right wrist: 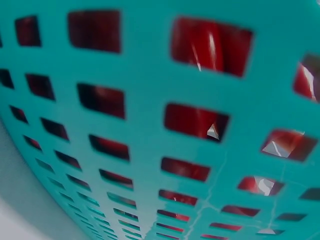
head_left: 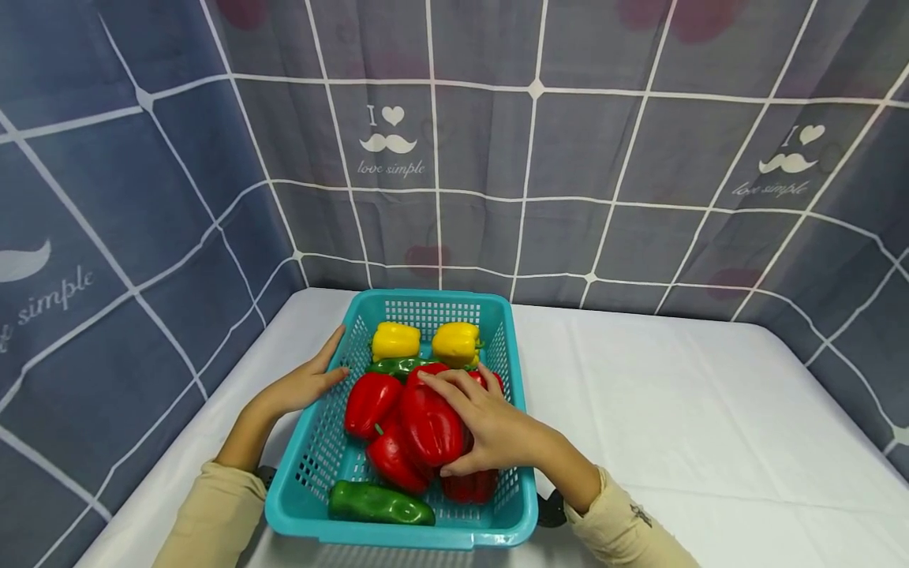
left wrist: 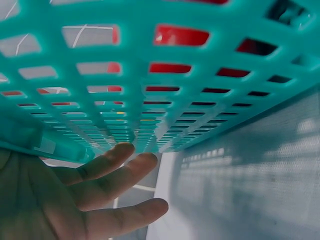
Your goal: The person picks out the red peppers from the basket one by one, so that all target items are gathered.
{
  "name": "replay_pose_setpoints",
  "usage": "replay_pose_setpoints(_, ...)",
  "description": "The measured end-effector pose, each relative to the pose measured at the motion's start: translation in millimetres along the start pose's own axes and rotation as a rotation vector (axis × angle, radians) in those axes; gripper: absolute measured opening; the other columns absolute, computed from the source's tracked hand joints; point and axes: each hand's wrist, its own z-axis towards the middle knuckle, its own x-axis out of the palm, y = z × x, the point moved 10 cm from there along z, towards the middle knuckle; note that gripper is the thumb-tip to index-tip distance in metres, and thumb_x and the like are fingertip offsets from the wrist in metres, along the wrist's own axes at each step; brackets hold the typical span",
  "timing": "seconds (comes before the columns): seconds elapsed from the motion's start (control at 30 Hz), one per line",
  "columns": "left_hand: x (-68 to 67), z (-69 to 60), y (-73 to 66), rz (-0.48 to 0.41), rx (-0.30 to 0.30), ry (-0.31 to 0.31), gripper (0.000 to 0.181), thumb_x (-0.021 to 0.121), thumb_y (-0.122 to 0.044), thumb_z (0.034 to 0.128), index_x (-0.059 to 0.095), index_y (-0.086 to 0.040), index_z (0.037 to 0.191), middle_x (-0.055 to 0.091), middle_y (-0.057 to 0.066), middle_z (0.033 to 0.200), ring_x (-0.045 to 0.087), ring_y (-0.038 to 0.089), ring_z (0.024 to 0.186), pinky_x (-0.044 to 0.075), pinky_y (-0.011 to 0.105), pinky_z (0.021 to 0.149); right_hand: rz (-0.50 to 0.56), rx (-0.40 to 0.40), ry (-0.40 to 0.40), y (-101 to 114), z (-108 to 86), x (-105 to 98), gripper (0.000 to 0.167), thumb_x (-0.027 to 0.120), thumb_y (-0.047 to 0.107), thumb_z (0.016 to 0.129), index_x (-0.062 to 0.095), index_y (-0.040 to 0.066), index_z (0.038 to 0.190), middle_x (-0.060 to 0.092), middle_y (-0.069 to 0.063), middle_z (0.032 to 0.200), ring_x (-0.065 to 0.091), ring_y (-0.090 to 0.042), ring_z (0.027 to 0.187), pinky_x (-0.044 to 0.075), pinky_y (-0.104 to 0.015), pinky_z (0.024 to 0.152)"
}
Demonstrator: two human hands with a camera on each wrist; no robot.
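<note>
I see a glossy red pepper in the right grip, two yellow peppers beyond it, a green pepper to its left, a turquoise latticed basket beneath, and farthest off, grey-blue cloth gridded white.

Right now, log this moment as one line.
left hand: touching turquoise perforated plastic basket | right hand: gripping glossy red bell pepper inside | elongated green pepper: basket's near end

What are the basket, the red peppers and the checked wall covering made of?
The turquoise basket looks like molded plastic, smooth and slightly shiny: evenly colored, with regular holes. The red peppers have glossy skins with bright highlights; real vegetable or plastic imitation, I can't tell. The checked wall covering is probably printed fabric or thin sheeting, fairly matte, since its white lines ripple.
</note>
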Motion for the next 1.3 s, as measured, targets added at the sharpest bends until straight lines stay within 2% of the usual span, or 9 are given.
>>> replay_pose_setpoints(0.07,-0.1,-0.1,0.2,0.003,-0.004,0.000,0.071,0.037,-0.016,0.0960,-0.013,-0.003,0.144,-0.006,0.026,0.150,0.010,0.049,0.133,0.033,0.059,0.097,0.002,-0.003,-0.002,0,0.3,0,0.103,0.079,0.040,0.064,0.017,0.025,0.144,0.034,0.000,0.136,0.031,-0.017,0.128,0.011,-0.058,0.109)
replay_pose_setpoints(0.23,0.3,-0.5,0.2,-0.012,-0.007,0.010,0.072,0.038,-0.016,0.0959,-0.014,-0.005,0.145,-0.006,0.026,0.150,0.012,0.049,0.132,0.039,0.057,0.094,0.010,-0.010,-0.005,1,0.1,-1,0.094,0.079,0.040,0.064,0.025,0.026,0.140,0.035,0.000,0.135,0.032,-0.017,0.128,0.010,-0.057,0.109)
replay_pose_setpoints(0.3,0.1,-0.1,-0.3,-0.011,-0.004,0.011,0.072,0.038,-0.016,0.0960,-0.014,-0.005,0.145,-0.006,0.026,0.150,0.011,0.049,0.132,0.037,0.058,0.095,0.020,-0.013,-0.010,1,-0.2,-2,0.092,0.078,0.040,0.064,0.027,0.026,0.139,0.034,0.000,0.136,0.032,-0.017,0.128,0.011,-0.057,0.109)
replay_pose_setpoints(0.57,-0.4,0.8,0.1,-0.011,-0.011,0.000,0.072,0.038,-0.015,0.0959,-0.014,-0.004,0.144,-0.009,0.025,0.150,0.001,0.048,0.135,0.014,0.065,0.103,0.071,-0.009,-0.010,-1,-1.2,-7,0.091,0.079,0.038,0.064,0.028,0.026,0.138,0.034,0.001,0.136,0.031,-0.015,0.127,0.017,-0.055,0.108)
replay_pose_setpoints(0.7,-0.5,1.2,0.6,-0.012,-0.013,0.000,0.072,0.038,-0.015,0.0960,-0.014,-0.004,0.144,-0.010,0.024,0.150,-0.001,0.047,0.135,0.008,0.066,0.103,0.089,-0.010,-0.025,-2,-1.7,-11,0.091,0.079,0.039,0.064,0.028,0.025,0.138,0.034,0.001,0.135,0.031,-0.015,0.126,0.018,-0.056,0.107)
replay_pose_setpoints(1.07,0.9,-1.1,-2.4,-0.006,-0.009,0.011,0.072,0.038,-0.015,0.0955,-0.014,-0.002,0.144,-0.006,0.029,0.149,0.011,0.050,0.131,0.031,0.061,0.098,0.134,0.000,-0.110,-7,-6.6,-31,0.090,0.082,0.034,0.063,0.031,0.023,0.136,0.034,0.001,0.135,0.031,-0.015,0.125,0.021,-0.056,0.105)
replay_pose_setpoints(1.3,-0.5,0.4,-3.4,0.005,-0.001,0.003,0.071,0.037,-0.013,0.0953,-0.013,0.000,0.144,-0.005,0.030,0.149,0.011,0.051,0.132,0.030,0.061,0.098,0.176,0.074,-0.152,-22,-13.4,-49,0.091,0.083,0.030,0.062,0.030,0.023,0.136,0.033,-0.001,0.135,0.028,-0.019,0.126,0.044,-0.044,0.093)
